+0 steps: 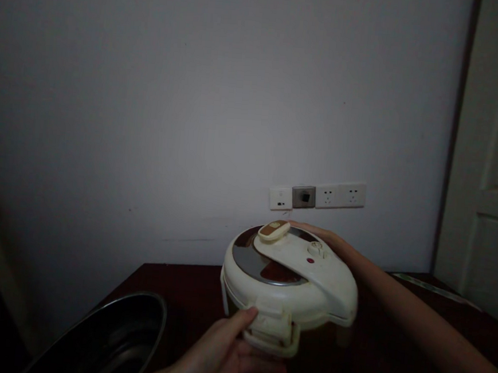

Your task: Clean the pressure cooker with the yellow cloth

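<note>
An electric pressure cooker with a cream lid and a dark body is in front of me, at the lower right of the head view. Its lid carries a brown-topped handle, a valve knob and a small red button. My left hand grips the near side handle, thumb on top and fingers curled beneath. Around the far side of the cooker reaches my right hand, holding it at the opposite edge. Most of the right fingers are hidden behind the lid.
A dark metal bowl or pan stands at the lower left on a dark red table. Behind the cooker, a row of wall sockets includes a dark plate. A patterned strip lies near the table's back right, before a pale door.
</note>
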Available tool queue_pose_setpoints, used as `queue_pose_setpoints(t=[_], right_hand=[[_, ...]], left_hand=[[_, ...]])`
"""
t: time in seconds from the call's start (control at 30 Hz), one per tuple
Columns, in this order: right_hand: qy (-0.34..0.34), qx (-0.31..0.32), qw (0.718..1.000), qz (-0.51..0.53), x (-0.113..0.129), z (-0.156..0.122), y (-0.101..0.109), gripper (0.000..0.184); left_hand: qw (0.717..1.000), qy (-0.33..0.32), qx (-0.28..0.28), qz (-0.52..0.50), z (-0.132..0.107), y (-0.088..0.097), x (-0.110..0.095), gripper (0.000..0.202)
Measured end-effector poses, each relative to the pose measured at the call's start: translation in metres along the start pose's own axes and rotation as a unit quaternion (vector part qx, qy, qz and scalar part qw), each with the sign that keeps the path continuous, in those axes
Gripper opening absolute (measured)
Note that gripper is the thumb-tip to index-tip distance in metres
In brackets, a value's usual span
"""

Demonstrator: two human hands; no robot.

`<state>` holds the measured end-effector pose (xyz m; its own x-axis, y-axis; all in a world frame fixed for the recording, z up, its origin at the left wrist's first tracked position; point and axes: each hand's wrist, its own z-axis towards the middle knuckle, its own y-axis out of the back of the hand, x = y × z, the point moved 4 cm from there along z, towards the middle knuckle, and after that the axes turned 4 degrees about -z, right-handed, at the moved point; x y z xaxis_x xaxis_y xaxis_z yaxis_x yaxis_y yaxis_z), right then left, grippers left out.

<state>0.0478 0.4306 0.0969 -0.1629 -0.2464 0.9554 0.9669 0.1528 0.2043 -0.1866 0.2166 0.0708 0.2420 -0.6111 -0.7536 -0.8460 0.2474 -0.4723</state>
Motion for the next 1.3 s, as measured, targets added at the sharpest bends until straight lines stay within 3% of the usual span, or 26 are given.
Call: queue_pose_setpoints(t=[0.1, 0.23, 0.33, 0.47, 0.57, 0.67, 0.9, 1.17, 1.3], right_hand=[[-0.09, 0.057, 0.994, -0.001, -0.017, -0.001, 0.018, 0.043], [-0.113, 0.012, 0.993, 0.01, -0.026, -0.032, 0.038, 0.046], [-0.113, 0.026, 0.991, 0.062, -0.017, -0.06, 0.027, 0.051], [-0.093, 0.045, 0.986, 0.132, -0.005, -0.075, 0.009, 0.038], [-0.082, 0.038, 0.986, 0.142, -0.009, -0.071, 0.01, 0.026], [-0.058, 0.037, 0.989, 0.13, -0.014, -0.063, 0.016, 0.028], [-0.045, 0.105, 0.984, 0.14, -0.007, -0.042, 0.01, 0.028], [-0.095, 0.134, 0.976, 0.14, -0.004, -0.031, 0.012, 0.018], [-0.115, 0.134, 0.974, 0.139, -0.004, -0.03, 0.017, 0.017]], left_hand=[[0.999, -0.017, -0.01, 0.034, -0.007, 0.01, -0.004, 0.053], [0.997, -0.046, 0.007, 0.059, -0.006, 0.015, -0.008, 0.05], [0.997, -0.048, 0.031, 0.048, -0.001, 0.01, -0.009, 0.054], [0.999, -0.051, -0.002, 0.012, 0.008, 0.005, -0.008, 0.055], [0.997, -0.064, -0.037, -0.019, 0.011, 0.004, -0.006, 0.051], [0.995, -0.072, -0.061, -0.042, 0.011, 0.0, -0.004, 0.048], [0.989, -0.072, -0.083, -0.097, 0.016, -0.016, 0.003, 0.047], [0.986, -0.047, -0.031, -0.155, 0.027, -0.057, 0.023, 0.048], [0.977, -0.041, -0.054, -0.204, 0.027, -0.078, 0.03, 0.045]])
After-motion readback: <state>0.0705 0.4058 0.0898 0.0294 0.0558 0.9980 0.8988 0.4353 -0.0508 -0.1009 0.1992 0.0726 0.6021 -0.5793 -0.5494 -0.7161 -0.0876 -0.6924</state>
